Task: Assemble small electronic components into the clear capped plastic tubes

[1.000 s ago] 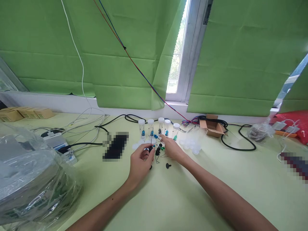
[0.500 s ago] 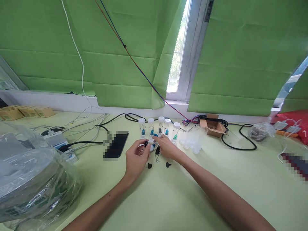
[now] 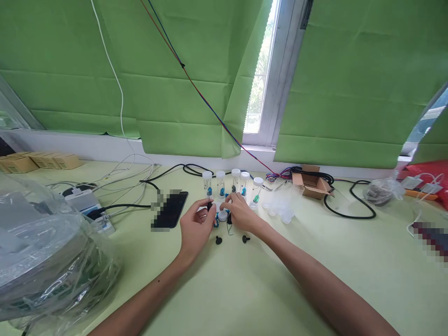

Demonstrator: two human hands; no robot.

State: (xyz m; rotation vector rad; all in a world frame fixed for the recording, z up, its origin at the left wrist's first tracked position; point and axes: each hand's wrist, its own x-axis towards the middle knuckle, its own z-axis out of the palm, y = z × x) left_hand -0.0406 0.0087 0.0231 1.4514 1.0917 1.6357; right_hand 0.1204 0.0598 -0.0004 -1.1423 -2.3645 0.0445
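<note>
My left hand [image 3: 197,224] pinches a small black part [image 3: 209,206], with a thin wire rising from it, between thumb and fingertips. My right hand [image 3: 241,213] is beside it, fingers curled and thumb close to the index finger. Whatever those fingertips hold is too small to make out. Between the hands lie a white round cap [image 3: 222,216] and small blue pieces [image 3: 216,223], partly hidden. A black piece with a bent wire [image 3: 230,228] sits under my right hand. Two black mushroom-shaped pieces, one left [image 3: 219,240] and one right [image 3: 246,239], lie nearer me.
Behind my hands stand several clear white-capped tubes [image 3: 258,182] with coloured parts inside. Empty clear tubes [image 3: 285,207] and a cardboard box [image 3: 311,183] are to the right. A dark phone-like slab [image 3: 173,210] lies left, past it a plastic-wrapped bundle [image 3: 52,261].
My left hand has shifted slightly left with the black part. My right hand's fingers have curled and drawn back, so the gap between the hands is wider and the white cap shows more.
</note>
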